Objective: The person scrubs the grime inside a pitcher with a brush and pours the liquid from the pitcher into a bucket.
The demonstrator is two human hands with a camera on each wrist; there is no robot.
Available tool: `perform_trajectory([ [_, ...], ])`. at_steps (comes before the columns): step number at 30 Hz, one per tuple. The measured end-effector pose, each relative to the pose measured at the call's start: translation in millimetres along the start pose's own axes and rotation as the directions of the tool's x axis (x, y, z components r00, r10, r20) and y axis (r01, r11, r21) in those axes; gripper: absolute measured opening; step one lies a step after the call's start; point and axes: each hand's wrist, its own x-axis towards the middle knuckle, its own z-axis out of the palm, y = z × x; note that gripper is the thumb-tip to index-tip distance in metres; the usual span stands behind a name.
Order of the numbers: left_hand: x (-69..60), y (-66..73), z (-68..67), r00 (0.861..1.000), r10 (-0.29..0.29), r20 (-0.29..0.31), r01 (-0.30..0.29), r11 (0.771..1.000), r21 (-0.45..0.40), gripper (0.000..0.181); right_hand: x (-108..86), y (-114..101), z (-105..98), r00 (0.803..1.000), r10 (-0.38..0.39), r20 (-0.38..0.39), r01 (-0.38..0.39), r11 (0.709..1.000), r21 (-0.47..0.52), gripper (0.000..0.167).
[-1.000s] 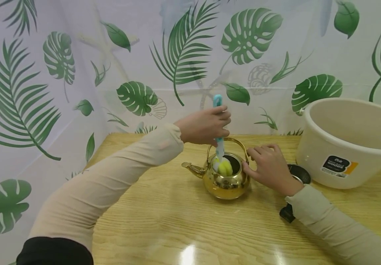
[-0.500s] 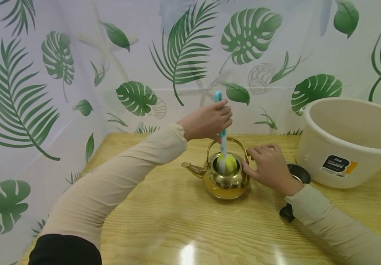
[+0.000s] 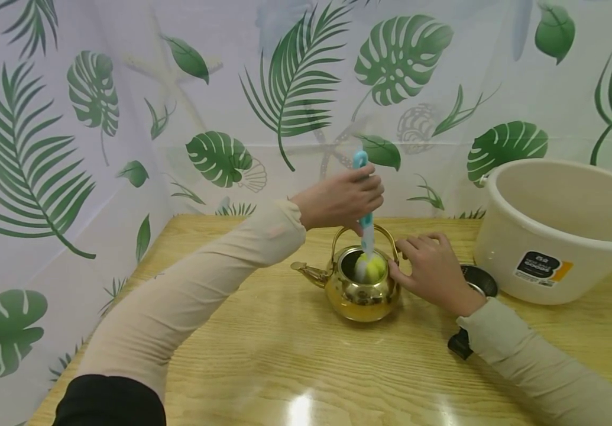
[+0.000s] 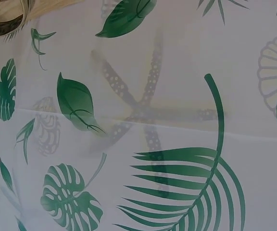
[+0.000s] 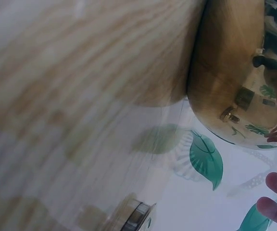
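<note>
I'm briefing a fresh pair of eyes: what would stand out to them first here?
Probably the shiny gold kettle, standing on the wooden table. Above it, the left hand grips the blue handle of a yellow-and-white sponge in the kettle's opening. Then the big cream bucket at the table's right.

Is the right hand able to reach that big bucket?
Probably yes, if the right hand lets go of the gold kettle. The big bucket stands close by, with only a low black thing between them.
</note>
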Motion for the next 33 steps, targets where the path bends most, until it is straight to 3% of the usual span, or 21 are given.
perform_trajectory([
  [14, -5.3, -7.0, -5.3, 0.994, 0.107, 0.032, -0.102, 0.988, -0.114, 0.073, 0.4, -0.1, 0.9, 1.0, 0.019, 0.015, -0.019, 1.0, -0.012, 0.025],
  [21, -8.7, -13.5, -7.4, 0.986, 0.166, -0.014, -0.166, 0.981, -0.098, 0.071, 0.7, 0.7, 1.0, 1.0, 0.01, 0.012, -0.01, 1.0, -0.013, 0.026],
  [26, -12.5, -14.3, -3.2, 0.987, 0.161, -0.023, -0.163, 0.982, -0.094, 0.062, 0.6, 1.3, 0.9, 1.0, -0.005, -0.001, 0.005, 1.0, -0.023, 0.029],
  [33, -15.5, -12.7, -1.7, 0.991, 0.13, 0.007, -0.13, 0.991, -0.019, 0.059, -0.3, 2.0, 0.3, 1.0, -0.011, -0.002, 0.01, 1.0, -0.024, 0.028],
])
